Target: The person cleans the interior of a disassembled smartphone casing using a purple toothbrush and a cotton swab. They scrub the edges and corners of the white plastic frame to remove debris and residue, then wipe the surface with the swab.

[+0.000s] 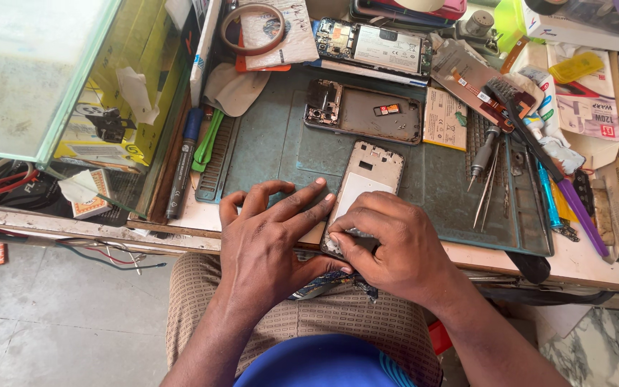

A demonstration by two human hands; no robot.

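Both hands on phone frame (364, 188) at near mat (274, 147) edge.
Left hand (270, 240) lies flat, fingers spread; right hand (388, 247) pinches frame's near end — prying too hard could crack it.

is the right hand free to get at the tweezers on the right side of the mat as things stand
Probably yes. The tweezers lie uncovered on the green mat, beside a screwdriver, with bare mat between them and the right hand. That hand is pinching at the lower end of the phone frame, though, and would have to let go first.
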